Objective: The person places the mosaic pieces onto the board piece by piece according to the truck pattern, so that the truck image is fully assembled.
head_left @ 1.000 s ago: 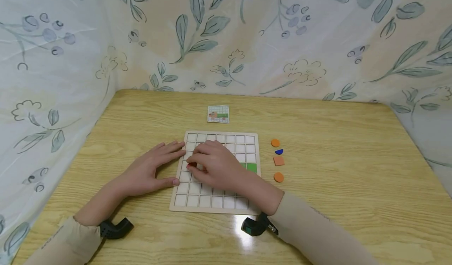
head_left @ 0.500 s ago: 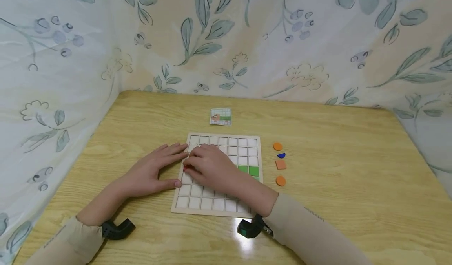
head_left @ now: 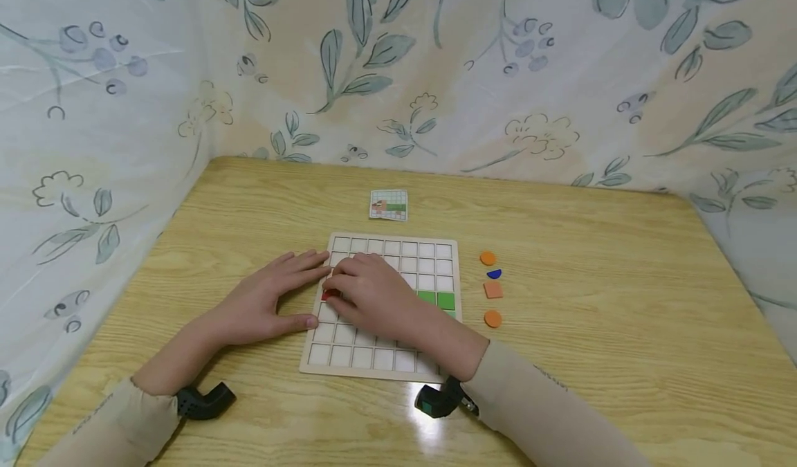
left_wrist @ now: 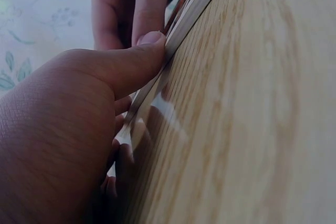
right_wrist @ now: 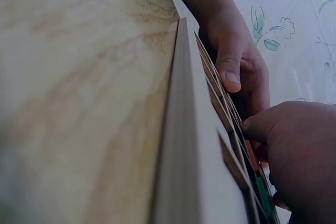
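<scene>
Red piece (head_left: 326, 295) farther left on board (head_left: 382, 360), between hands (head_left: 264, 304) (head_left: 376, 294)

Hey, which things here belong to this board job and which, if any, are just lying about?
Seem part of the job:
grid board
red piece, by the right hand
green pieces, on the board
picture card
orange discs, blue half-disc, orange square, loose beside the board

Seem not part of it:
black wrist devices, worn
floral cloth, behind
table, underneath

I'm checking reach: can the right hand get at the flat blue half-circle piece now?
Probably yes: the blue piece lies uncovered on the yellow wood-grain table, nothing over it, though the right hand would first have to leave the small red piece.
</scene>
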`<state>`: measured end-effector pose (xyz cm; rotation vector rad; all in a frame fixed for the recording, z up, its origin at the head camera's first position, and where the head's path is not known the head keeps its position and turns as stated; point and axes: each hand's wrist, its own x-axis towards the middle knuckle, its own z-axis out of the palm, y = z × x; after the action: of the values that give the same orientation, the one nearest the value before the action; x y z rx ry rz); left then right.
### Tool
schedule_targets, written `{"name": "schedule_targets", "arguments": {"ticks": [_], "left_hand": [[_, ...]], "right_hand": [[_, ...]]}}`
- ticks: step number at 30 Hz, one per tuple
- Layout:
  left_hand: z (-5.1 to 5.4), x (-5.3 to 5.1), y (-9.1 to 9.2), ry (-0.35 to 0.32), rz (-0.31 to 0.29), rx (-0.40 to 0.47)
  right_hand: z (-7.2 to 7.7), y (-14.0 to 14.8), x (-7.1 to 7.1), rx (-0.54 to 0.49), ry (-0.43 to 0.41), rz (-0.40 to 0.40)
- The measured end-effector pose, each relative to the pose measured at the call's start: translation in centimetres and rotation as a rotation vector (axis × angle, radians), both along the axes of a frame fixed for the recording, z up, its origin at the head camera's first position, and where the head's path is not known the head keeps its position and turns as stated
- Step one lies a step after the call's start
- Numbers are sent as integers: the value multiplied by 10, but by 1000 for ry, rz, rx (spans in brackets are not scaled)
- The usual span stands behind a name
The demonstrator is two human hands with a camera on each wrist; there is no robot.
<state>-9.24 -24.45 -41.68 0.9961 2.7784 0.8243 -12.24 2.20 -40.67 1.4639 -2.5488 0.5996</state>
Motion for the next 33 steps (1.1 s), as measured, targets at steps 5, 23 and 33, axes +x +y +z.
{"name": "schedule_targets", "arguments": {"ticks": [5, 23, 33], "left_hand": [[1, 0, 1, -9, 1, -8], [4, 3, -3, -17, 18, -9], [0, -1, -3, -5, -6, -3]], "right_hand": [[-1, 1, -1, -2, 2, 7], [7, 13, 3, -40, -2, -25], [7, 34, 7, -65, 10, -65]]}}
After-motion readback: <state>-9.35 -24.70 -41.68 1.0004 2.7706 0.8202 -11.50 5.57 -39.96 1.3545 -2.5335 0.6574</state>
